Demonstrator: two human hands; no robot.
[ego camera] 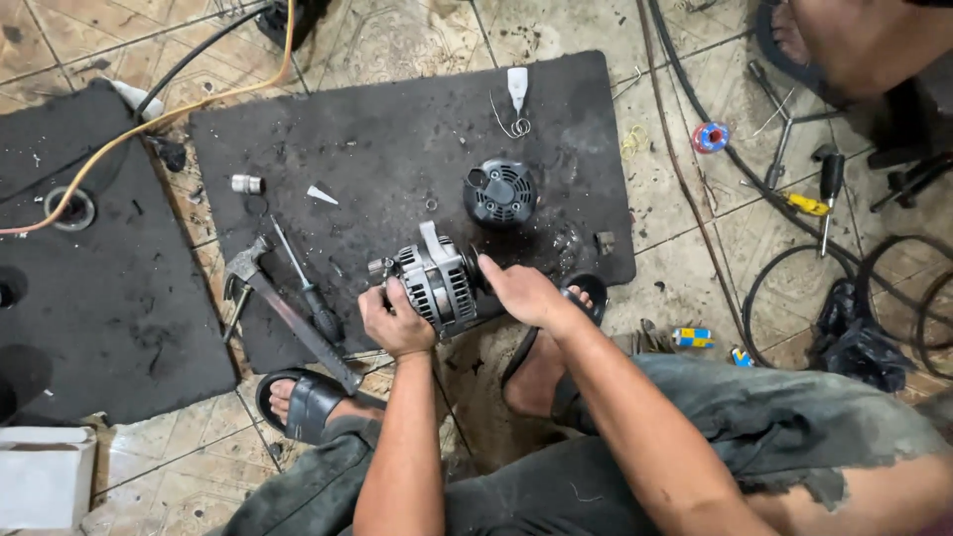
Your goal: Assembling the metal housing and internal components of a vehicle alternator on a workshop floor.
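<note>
Alternator (437, 283) held between both hands over black rubber mat (397, 129): left hand (395, 323) grip clamped on its near side, right hand (521, 291) closed on its right end.

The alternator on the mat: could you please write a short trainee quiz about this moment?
1. True or false: both hands grip the alternator.
2. Which tool lies nearest the left hand: A hammer, B pliers, C saw?
3. What sits on the black mat just beyond the right hand?

Key: 1 true; 2 A; 3 a round black vented cover.
</note>
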